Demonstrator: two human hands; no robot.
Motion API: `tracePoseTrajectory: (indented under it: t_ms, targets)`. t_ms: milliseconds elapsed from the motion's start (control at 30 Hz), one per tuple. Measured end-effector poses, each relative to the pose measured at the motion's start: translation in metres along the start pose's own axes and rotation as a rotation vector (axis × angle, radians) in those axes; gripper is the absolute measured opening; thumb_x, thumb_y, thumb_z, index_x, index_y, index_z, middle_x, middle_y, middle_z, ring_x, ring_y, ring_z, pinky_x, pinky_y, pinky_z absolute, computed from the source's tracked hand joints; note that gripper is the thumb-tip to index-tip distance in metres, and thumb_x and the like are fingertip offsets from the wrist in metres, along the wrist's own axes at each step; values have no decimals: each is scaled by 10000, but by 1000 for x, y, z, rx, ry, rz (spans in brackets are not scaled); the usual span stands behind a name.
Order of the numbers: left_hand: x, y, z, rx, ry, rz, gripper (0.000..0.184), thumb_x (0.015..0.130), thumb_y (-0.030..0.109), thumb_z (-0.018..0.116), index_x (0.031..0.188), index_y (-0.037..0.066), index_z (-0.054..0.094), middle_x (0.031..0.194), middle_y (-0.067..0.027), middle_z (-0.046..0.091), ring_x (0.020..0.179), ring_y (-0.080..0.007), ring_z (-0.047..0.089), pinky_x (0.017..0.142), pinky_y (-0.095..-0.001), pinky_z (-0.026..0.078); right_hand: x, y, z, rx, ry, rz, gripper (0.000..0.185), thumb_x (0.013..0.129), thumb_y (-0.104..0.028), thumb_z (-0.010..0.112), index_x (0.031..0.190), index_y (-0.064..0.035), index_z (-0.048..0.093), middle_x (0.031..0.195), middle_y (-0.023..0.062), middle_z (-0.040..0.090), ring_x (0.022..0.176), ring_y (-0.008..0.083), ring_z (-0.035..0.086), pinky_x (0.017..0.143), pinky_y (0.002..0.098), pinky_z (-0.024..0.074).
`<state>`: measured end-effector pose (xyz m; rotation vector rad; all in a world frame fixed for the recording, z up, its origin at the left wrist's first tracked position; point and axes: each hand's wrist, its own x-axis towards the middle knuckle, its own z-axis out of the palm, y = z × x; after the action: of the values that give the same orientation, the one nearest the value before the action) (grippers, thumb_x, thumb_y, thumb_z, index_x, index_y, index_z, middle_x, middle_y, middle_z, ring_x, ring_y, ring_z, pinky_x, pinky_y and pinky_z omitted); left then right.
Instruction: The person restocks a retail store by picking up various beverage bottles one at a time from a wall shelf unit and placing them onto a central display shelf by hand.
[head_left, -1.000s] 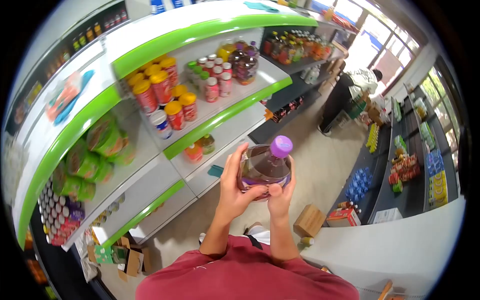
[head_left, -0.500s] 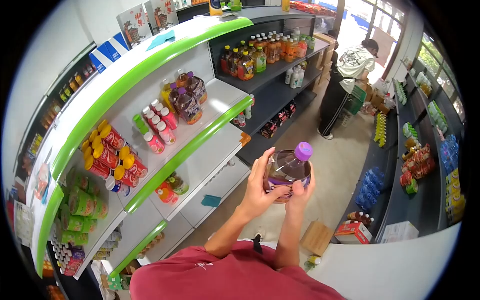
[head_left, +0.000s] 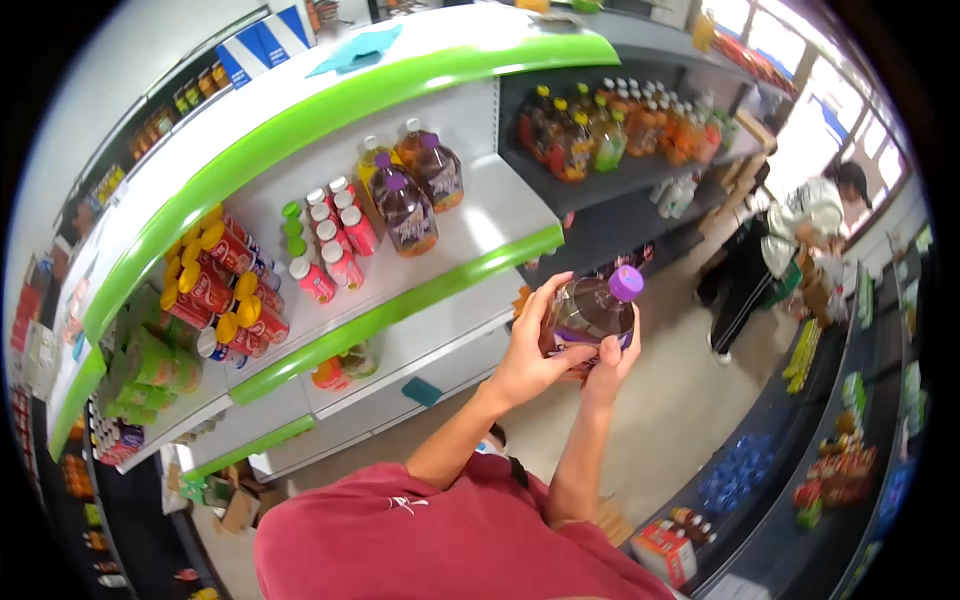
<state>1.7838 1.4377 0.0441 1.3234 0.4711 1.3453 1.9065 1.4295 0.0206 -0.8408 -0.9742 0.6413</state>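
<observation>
A large bottle of dark drink [head_left: 590, 312] with a purple cap is held in front of my chest, tilted a little. My left hand [head_left: 533, 348] wraps its left side, thumb across the label. My right hand [head_left: 612, 368] grips the right side and lower part. Much of the label is covered by my fingers. To the left, on the white shelf [head_left: 490, 215] with a green edge, stand similar purple-capped bottles [head_left: 405, 218], beside a yellow bottle and one with a white cap. Pink bottles [head_left: 342, 266] with white caps stand left of those.
Red cans with yellow lids [head_left: 210, 285] and green tubs [head_left: 150, 365] fill the shelf's left end. Juice bottles [head_left: 575, 145] line the dark shelf behind. A co-worker [head_left: 770, 255] bends near the doorway. At right, a dark shelf holds blue-wrapped bottles [head_left: 735, 472] and a red-white box [head_left: 663, 552].
My view has turned left, so the shelves and co-worker shift within it. Both hands keep hold of the bottle, which now sits closer to the white shelf in view.
</observation>
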Motion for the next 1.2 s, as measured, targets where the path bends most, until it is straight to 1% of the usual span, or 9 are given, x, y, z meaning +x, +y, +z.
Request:
tracePoseTrajectory:
  t_ms: [133, 333, 400, 433, 533, 667, 800, 933, 1200]
  targets:
    - [62, -21, -36, 124, 61, 53, 925, 748, -53, 811, 1514, 41, 301, 1391, -112, 475, 1292, -210, 483, 1088, -346, 397, 66, 42, 28, 35, -114, 26, 924, 775, -676, 710, 1318, 41, 501, 1209, 93, 579, 1105, 203, 572, 944, 344, 471]
    - [117, -44, -95, 130, 199, 37, 933, 763, -6, 824, 1515, 16, 272, 1421, -130, 457, 1307, -226, 473, 1091, -353, 408, 123, 126, 65, 49, -287, 203, 999, 780, -666, 716, 1417, 48, 427, 1301, 122, 556, 1179, 234, 555, 1015, 359, 437]
    - [126, -66, -119, 179, 255, 64, 921, 784, 0, 810, 1520, 18, 255, 1429, -128, 456, 1318, -227, 465, 1093, -358, 407, 134, 147, 80, 112, -332, 267, 875, 839, -519, 722, 1437, 43, 422, 1331, 133, 552, 1199, 236, 549, 1036, 358, 425]
    - [129, -74, -125, -29, 271, 35, 923, 805, 3, 792, 1532, 25, 224, 1444, -132, 440, 1328, -224, 457, 1088, -355, 418, 139, 158, 89, 126, -352, 286, 829, 855, -474, 718, 1435, 42, 426, 1328, 133, 554, 1199, 233, 550, 1033, 357, 430]
    - [136, -98, -151, 247, 363, 78, 924, 847, 2, 752, 1555, 19, 157, 1493, -145, 384, 1355, -208, 427, 1085, -350, 429, 150, 184, 115, 243, -392, 377, 653, 905, -271, 680, 1423, 49, 440, 1316, 141, 565, 1178, 225, 561, 1001, 344, 459]
    - [141, -105, -164, 195, 420, 149, 938, 877, 27, 730, 1573, -1, 102, 1535, -159, 342, 1393, -214, 380, 1130, -348, 361, 162, 212, 138, 195, -485, 262, 587, 890, -209, 659, 1378, 64, 476, 1291, 157, 572, 1151, 241, 573, 1002, 355, 459]
    - [147, -98, -172, 443, 535, 156, 929, 878, 60, 729, 1574, -18, 117, 1554, -180, 327, 1409, -225, 361, 1145, -343, 320, 171, 245, 154, 188, -567, 123, 542, 877, -168, 641, 1345, 68, 501, 1270, 164, 580, 1151, 252, 572, 1006, 365, 456]
    - [149, -108, -175, 630, 664, 160, 904, 878, 73, 718, 1564, -41, 140, 1538, -208, 346, 1396, -237, 373, 1132, -336, 326, 173, 256, 163, 209, -600, 129, 512, 876, -136, 641, 1326, 70, 512, 1259, 164, 585, 1146, 252, 568, 1021, 366, 441]
    - [150, -129, -182, 590, 721, 163, 891, 890, 93, 714, 1555, -66, 144, 1551, -246, 317, 1411, -259, 355, 1153, -349, 288, 172, 257, 167, 188, -600, 187, 453, 907, -95, 596, 1322, 71, 523, 1241, 158, 594, 1127, 237, 569, 1013, 356, 434]
